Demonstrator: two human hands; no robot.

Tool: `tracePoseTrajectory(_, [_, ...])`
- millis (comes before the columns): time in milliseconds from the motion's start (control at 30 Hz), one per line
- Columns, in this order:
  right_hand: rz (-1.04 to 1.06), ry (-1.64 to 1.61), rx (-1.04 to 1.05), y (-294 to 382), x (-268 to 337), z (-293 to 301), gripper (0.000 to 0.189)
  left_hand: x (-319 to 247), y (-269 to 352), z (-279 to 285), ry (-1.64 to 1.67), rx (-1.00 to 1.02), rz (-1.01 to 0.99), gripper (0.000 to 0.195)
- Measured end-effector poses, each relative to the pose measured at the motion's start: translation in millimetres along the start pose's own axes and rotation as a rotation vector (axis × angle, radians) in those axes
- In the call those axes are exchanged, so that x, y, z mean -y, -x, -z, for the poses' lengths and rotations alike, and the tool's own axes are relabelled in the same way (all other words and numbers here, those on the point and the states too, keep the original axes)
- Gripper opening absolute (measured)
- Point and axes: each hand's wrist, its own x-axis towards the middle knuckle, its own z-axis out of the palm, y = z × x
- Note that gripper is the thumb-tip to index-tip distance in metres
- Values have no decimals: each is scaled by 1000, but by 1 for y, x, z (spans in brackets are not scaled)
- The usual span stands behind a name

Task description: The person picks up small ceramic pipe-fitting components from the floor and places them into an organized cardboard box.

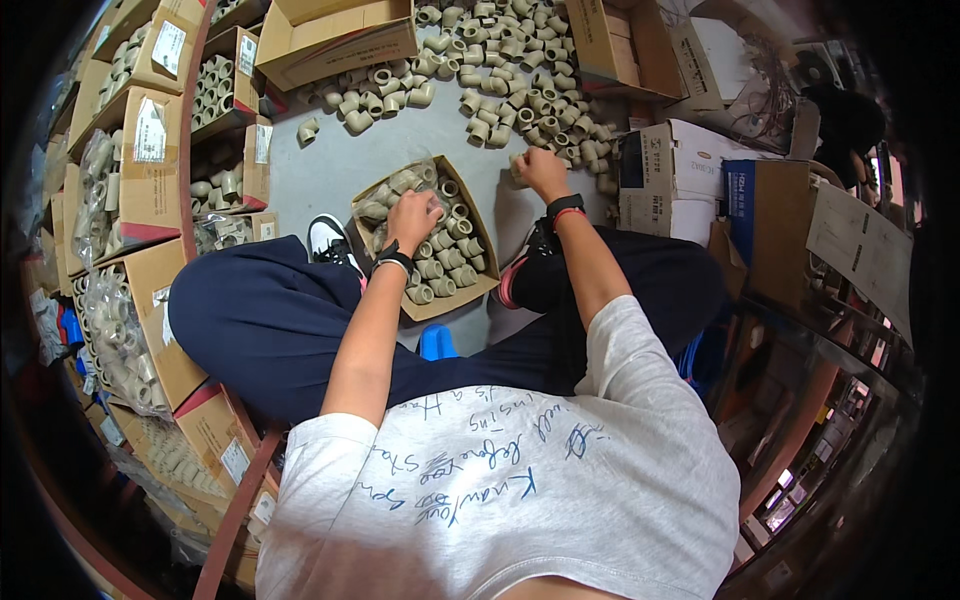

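A cardboard box (469,289) of beige plastic pipe elbows stands on the floor between my feet. Neat rows of elbows (450,259) fill its near and right part, and a clear plastic bag (390,187) lies over the fittings at its far left. My left hand (414,220) is over the box with curled fingers, touching the bagged fittings; whether it grips anything is hidden. Right of the box, above the floor, my right hand (544,174) has its fingers around a beige pipe fitting (517,169), mostly covered by them. Just beyond it lies a heap of loose elbows (551,105).
An open cardboard carton (337,56) stands at the far left of the heap, another carton (626,56) at its right. Shelved boxes of fittings (150,165) line my left. White (660,180) and blue-brown boxes (765,225) crowd the right. A blue object (436,343) sits below the box.
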Motion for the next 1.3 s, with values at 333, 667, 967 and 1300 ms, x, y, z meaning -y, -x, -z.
tracePoseTrajectory(333, [268, -395, -177, 62, 94, -13, 23, 0, -1, -5, 21, -15, 22, 18])
tracePoseTrajectory(667, [353, 17, -54, 59, 103, -59, 12, -8, -2, 2, 33, 13, -39, 14])
tracePoseTrajectory(967, [389, 19, -136, 63, 109, -56, 9, -4, -1, 4, 39, -3, -40, 12])
tracePoseTrajectory(1300, [444, 29, -84, 54, 110, -50, 10, -7, -1, 3, 31, 9, -15, 13])
